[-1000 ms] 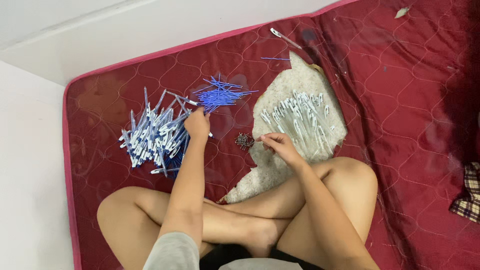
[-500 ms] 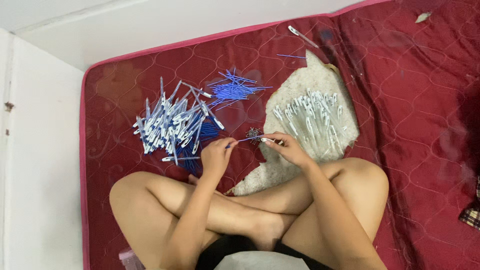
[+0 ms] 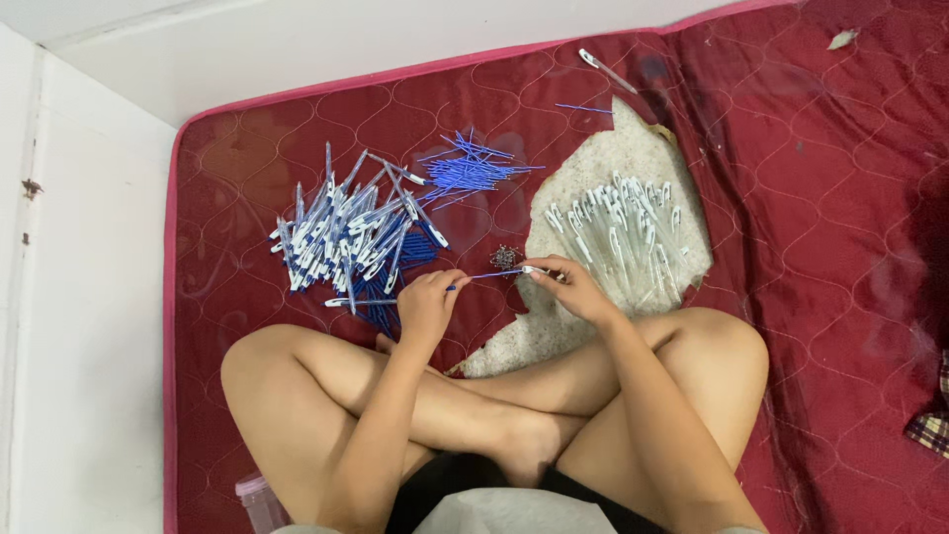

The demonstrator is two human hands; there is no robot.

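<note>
I sit cross-legged on a dark red quilted mat [image 3: 811,198]. My left hand [image 3: 430,302] pinches one end of a thin blue pen refill [image 3: 484,278], and my right hand [image 3: 568,287] holds a clear pen barrel at the refill's other end. A pile of blue-and-white pens [image 3: 346,242] lies just left of my left hand. A bunch of loose blue refills [image 3: 474,170] lies behind it. Clear empty pen barrels [image 3: 623,237] are spread on a pale worn patch [image 3: 613,158] to the right. A small dark heap of tiny parts [image 3: 505,257] sits between my hands and the piles.
A white wall and floor strip [image 3: 89,297] border the mat on the left and top. A single pen [image 3: 603,69] lies at the mat's far edge. Checked cloth [image 3: 934,420] shows at the right edge. A clear plastic container [image 3: 259,499] sits by my left knee.
My left hand left the pen pile and came toward my body. Both hands now meet over the mat, holding the refill and barrel together.
</note>
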